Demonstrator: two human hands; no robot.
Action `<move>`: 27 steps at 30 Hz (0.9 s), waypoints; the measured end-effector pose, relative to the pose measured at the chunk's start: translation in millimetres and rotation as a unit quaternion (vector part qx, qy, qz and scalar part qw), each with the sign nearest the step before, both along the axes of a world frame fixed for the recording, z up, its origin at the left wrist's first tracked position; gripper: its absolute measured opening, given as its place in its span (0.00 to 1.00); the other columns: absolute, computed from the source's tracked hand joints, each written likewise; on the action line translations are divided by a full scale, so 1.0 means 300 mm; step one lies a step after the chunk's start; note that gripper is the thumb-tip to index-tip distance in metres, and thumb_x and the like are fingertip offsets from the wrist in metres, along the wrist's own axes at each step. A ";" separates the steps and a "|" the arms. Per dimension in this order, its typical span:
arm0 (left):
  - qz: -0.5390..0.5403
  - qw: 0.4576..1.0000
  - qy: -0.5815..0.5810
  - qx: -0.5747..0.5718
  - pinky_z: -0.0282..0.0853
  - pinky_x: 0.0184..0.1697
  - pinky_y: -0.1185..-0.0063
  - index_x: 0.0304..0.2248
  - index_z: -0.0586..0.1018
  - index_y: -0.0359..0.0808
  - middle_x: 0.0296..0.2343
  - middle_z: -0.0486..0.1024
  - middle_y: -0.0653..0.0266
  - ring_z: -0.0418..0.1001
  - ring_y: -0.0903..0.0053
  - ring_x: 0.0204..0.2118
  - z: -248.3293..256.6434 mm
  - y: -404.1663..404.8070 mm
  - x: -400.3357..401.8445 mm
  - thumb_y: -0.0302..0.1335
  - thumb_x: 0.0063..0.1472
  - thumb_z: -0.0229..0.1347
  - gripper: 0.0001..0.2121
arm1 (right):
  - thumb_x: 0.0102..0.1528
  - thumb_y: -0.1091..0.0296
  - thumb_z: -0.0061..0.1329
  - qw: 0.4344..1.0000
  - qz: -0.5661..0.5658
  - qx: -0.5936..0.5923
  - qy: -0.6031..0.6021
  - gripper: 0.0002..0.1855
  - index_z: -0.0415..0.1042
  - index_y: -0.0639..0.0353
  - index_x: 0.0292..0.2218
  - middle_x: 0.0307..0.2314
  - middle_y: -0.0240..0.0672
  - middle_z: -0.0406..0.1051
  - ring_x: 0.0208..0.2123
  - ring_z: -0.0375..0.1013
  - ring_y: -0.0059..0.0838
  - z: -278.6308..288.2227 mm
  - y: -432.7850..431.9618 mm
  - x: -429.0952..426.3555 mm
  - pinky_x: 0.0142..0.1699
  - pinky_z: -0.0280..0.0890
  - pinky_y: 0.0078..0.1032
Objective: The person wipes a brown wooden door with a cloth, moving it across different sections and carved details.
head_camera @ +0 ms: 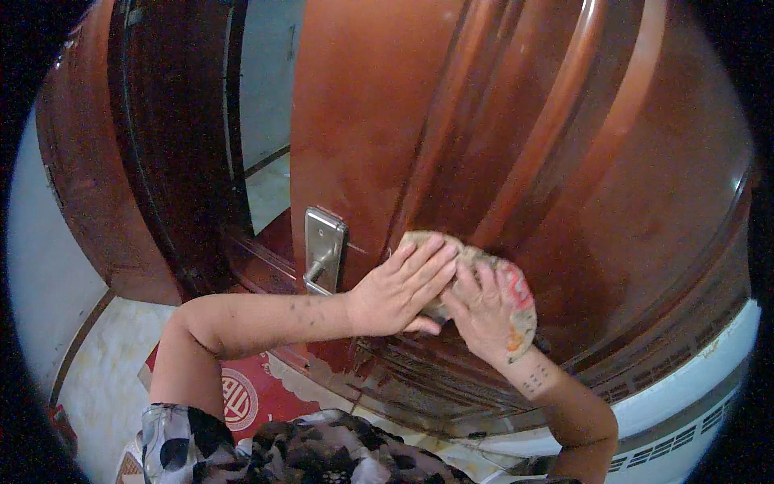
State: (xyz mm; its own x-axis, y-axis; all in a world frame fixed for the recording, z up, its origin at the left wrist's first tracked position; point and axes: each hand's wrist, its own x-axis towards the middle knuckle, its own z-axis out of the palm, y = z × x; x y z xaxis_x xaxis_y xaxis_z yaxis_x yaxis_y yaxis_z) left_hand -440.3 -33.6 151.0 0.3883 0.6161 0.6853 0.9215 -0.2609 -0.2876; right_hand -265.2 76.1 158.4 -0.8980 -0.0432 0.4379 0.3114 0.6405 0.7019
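Before me stands a reddish-brown wooden door point(369, 121) with raised curved mouldings. My left hand point(396, 290) and my right hand point(484, 308) press side by side on a beige cloth point(523, 314) with red and orange patches. The cloth lies against the door surface, right of the metal lever handle point(319, 260) and its plate. Fingers of both hands are stretched out flat over the cloth and point up the door. The left fingertips meet the right hand. Part of the cloth is hidden under the palms.
To the left is the dark wooden door frame point(175, 151), with a gap showing a pale wall point(266, 78) beyond. A red mat point(266, 393) with a round emblem lies on the marbled floor point(100, 345). A white panel with dark slots point(665, 448) is at lower right.
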 end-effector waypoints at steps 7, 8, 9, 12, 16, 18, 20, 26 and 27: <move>0.002 0.992 -0.024 0.121 0.32 0.60 0.63 0.53 0.54 0.24 0.55 0.48 0.48 0.42 0.56 0.59 0.311 0.023 -0.071 0.56 0.49 0.41 0.43 | 0.46 0.55 0.44 0.992 0.043 -0.032 0.116 0.19 0.69 0.45 0.41 0.54 0.40 0.50 0.57 0.47 0.43 0.363 -0.066 -0.109 0.58 0.40 0.46; 0.030 0.988 -0.008 0.153 0.32 0.60 0.63 0.54 0.51 0.25 0.55 0.46 0.48 0.41 0.55 0.59 0.394 0.028 -0.095 0.57 0.49 0.43 0.44 | 0.45 0.58 0.46 0.987 0.081 -0.007 0.135 0.19 0.70 0.46 0.40 0.54 0.41 0.49 0.57 0.46 0.43 0.441 -0.055 -0.139 0.58 0.40 0.46; 0.051 0.981 0.005 0.189 0.32 0.60 0.62 0.55 0.48 0.27 0.56 0.44 0.48 0.39 0.55 0.60 0.480 0.039 -0.112 0.57 0.48 0.44 0.46 | 0.43 0.60 0.48 0.982 0.112 0.022 0.153 0.19 0.70 0.47 0.40 0.55 0.42 0.49 0.57 0.45 0.43 0.523 -0.049 -0.160 0.59 0.39 0.46; 0.080 0.947 0.048 0.308 0.33 0.60 0.65 0.54 0.49 0.27 0.55 0.45 0.48 0.39 0.59 0.59 0.723 0.083 -0.184 0.52 0.57 0.34 0.37 | 0.38 0.70 0.49 0.957 0.169 0.101 0.213 0.22 0.69 0.54 0.40 0.52 0.43 0.53 0.56 0.48 0.42 0.753 -0.041 -0.238 0.58 0.43 0.44; 0.139 0.939 0.046 0.313 0.29 0.61 0.67 0.56 0.44 0.31 0.57 0.40 0.52 0.33 0.66 0.61 0.998 0.080 -0.273 0.59 0.55 0.21 0.41 | 0.45 0.64 0.38 0.932 0.105 0.200 0.282 0.27 0.61 0.55 0.49 0.54 0.43 0.48 0.58 0.45 0.41 0.984 -0.032 -0.354 0.60 0.39 0.40; 0.106 0.942 0.025 0.318 0.29 0.61 0.68 0.56 0.46 0.33 0.57 0.41 0.54 0.33 0.67 0.61 1.085 0.044 -0.319 0.58 0.57 0.25 0.39 | 0.48 0.61 0.34 0.931 0.093 0.210 0.283 0.28 0.59 0.56 0.51 0.55 0.44 0.46 0.58 0.43 0.41 1.054 -0.068 -0.389 0.62 0.36 0.37; 0.103 0.940 0.026 0.325 0.29 0.61 0.68 0.56 0.46 0.32 0.57 0.42 0.53 0.33 0.66 0.61 1.112 0.010 -0.360 0.55 0.59 0.28 0.36 | 0.48 0.61 0.34 0.932 0.108 0.212 0.274 0.28 0.59 0.57 0.52 0.55 0.44 0.47 0.58 0.43 0.41 1.068 -0.124 -0.404 0.62 0.35 0.36; 0.154 0.944 0.021 0.291 0.28 0.60 0.65 0.57 0.42 0.31 0.57 0.38 0.51 0.29 0.62 0.61 0.838 -0.057 -0.461 0.55 0.59 0.29 0.38 | 0.49 0.62 0.39 0.970 0.076 0.108 0.202 0.20 0.66 0.56 0.44 0.55 0.43 0.48 0.59 0.42 0.38 0.872 -0.201 -0.516 0.62 0.34 0.39; 0.146 0.944 0.043 0.293 0.28 0.60 0.65 0.57 0.42 0.30 0.57 0.38 0.50 0.29 0.62 0.61 0.762 -0.056 -0.471 0.56 0.58 0.29 0.39 | 0.51 0.60 0.40 0.980 0.050 0.094 0.166 0.19 0.66 0.55 0.44 0.55 0.43 0.48 0.59 0.42 0.37 0.821 -0.175 -0.525 0.61 0.35 0.39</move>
